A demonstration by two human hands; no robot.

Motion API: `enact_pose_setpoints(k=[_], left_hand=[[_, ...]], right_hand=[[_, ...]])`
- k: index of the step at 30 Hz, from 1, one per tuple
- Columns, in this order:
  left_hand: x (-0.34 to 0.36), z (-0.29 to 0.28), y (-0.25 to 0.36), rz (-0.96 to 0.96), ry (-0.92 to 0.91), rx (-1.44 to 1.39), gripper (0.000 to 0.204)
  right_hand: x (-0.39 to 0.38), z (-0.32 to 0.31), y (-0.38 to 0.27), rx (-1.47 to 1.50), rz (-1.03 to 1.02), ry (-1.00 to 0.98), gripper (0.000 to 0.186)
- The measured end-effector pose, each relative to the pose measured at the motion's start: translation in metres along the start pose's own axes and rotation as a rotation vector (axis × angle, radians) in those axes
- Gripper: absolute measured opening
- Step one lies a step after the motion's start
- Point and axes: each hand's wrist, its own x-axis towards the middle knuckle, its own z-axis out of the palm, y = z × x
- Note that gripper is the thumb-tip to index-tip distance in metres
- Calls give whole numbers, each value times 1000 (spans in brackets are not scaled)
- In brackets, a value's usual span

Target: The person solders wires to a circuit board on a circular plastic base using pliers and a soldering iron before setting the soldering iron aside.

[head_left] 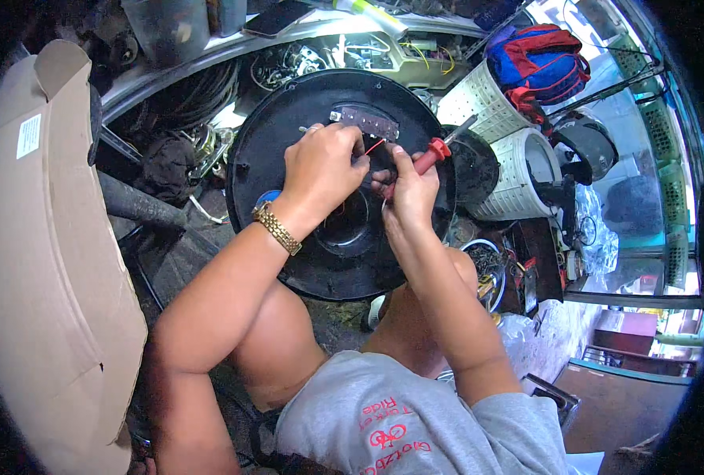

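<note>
Clamps a red screwdriver (429,159) in right hand (412,192) near the black disc's (266,131) right edge, with left hand (326,162), grip unclear, beside the dark strip (370,124).

Glossy plastic screwdriver handle (429,159), matt cardboard (47,237)

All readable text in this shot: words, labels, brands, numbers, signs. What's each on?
Shirt: red lettering with a small red emblem, partly legible; wording not copied here.
Carton: white label, its print too small to read.
Screwdriver: no lettering I can make out.
Dark strip by the hands: small marks, too blurred to tell whether they're text.
</note>
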Motion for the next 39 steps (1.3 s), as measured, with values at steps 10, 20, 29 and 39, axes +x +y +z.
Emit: enact_pose_setpoints(k=[10, 20, 29, 39], left_hand=[[4, -2, 2, -11, 15, -21, 19], [6, -4, 4, -37, 6, -51, 19], [3, -7, 5, -28, 7, 12, 17], [-5, -6, 3, 140, -21, -27, 28]], right_hand=[[-2, -2, 1, 31, -17, -9, 32], [0, -4, 2, -1, -39, -25, 28], [5, -9, 3, 71, 3, -40, 30], [3, -9, -5, 84, 122, -56, 33]])
